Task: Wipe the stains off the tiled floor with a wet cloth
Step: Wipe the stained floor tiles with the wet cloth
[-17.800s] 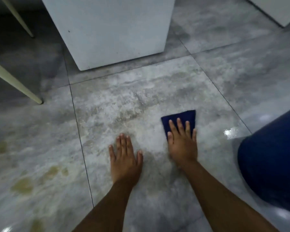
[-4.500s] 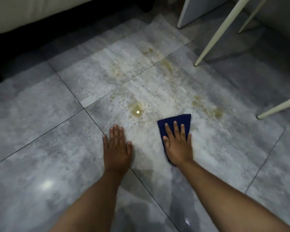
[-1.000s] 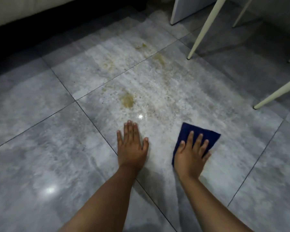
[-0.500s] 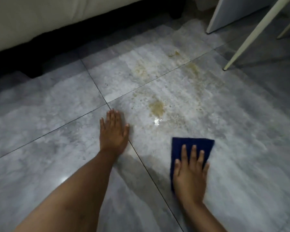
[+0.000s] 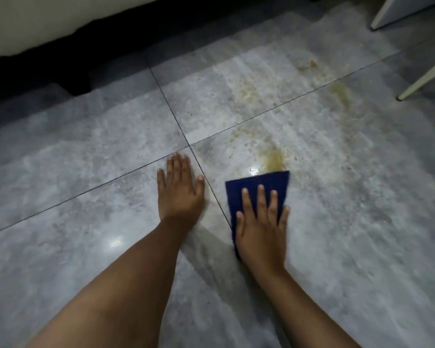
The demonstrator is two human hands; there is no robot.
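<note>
Tiled floor [image 5: 111, 156]: grey mottled stone-look tile, glossy, wet sheen, dark grout lines; yellowish stains [image 5: 274, 158] at 1 o'clock. Cloth [image 5: 256, 182]: dark blue, matt fabric. Chair leg [image 5: 422, 77]: smooth cream finish

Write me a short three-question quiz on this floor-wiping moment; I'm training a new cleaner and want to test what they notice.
1. True or false: the left hand is pressing the cloth.
2. Which is closest to the cloth's far edge?
A. the yellow-brown stain
B. the white furniture leg
C. the dark gap under the sofa
3. Fill in: the right hand lies flat on the ___ cloth.

Key
1. False; the left hand rests bare on the tiled floor, and the right hand presses the cloth.
2. A; the stain sits just beyond the cloth's far edge.
3. blue
</note>
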